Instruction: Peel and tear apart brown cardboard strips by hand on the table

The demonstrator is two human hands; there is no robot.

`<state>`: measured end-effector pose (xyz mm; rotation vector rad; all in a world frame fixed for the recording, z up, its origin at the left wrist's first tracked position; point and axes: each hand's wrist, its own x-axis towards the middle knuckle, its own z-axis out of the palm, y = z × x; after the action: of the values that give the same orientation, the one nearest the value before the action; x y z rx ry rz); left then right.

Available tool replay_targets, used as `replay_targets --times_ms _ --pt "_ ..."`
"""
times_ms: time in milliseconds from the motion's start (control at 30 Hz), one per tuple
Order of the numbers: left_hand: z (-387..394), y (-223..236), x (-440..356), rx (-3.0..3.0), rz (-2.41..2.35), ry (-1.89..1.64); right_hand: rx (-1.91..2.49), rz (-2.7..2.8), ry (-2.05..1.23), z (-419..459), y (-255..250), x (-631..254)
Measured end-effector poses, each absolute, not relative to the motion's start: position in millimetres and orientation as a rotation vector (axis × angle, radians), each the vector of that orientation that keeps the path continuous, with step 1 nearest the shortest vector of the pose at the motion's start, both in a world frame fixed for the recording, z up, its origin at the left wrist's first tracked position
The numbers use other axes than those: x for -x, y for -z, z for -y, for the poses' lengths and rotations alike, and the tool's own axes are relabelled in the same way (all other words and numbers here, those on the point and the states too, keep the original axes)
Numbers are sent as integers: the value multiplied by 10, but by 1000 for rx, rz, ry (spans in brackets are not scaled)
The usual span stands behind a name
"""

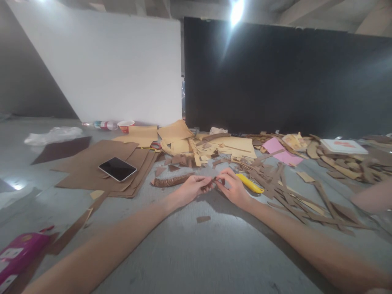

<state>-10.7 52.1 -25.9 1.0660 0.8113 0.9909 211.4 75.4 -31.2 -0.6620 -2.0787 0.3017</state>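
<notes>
My left hand [196, 186] and my right hand [233, 188] meet over the grey surface, fingertips pinched around a small brown paper piece [214, 179]. Fingers cover most of that piece, so its shape is unclear. Just behind my left hand lies a curved brown strip with a fringed edge [172, 181]. A yellow banana-shaped object [250, 183] rests beside my right hand, partly behind it. In front of both hands is a flat brown scrap [203, 219].
Brown sheets [81, 177] on the left carry a phone [117, 168]. A magenta case [21, 251] sits at near left. Brown strips [284, 188] spread rightward, near another person's arm [373, 196]. Behind are tan sheets [234, 145], pink paper [281, 151] and a cup [125, 127].
</notes>
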Motion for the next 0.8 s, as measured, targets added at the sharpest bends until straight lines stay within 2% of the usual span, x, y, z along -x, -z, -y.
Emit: replay_targets --times_ms 467,800 --pt "-505 243 76 -1028 -828 -1011 606 2071 -194 -735 364 -2143" --pt "-456 185 80 -1089 -818 -1077 567 2090 -311 -655 215 -2135"
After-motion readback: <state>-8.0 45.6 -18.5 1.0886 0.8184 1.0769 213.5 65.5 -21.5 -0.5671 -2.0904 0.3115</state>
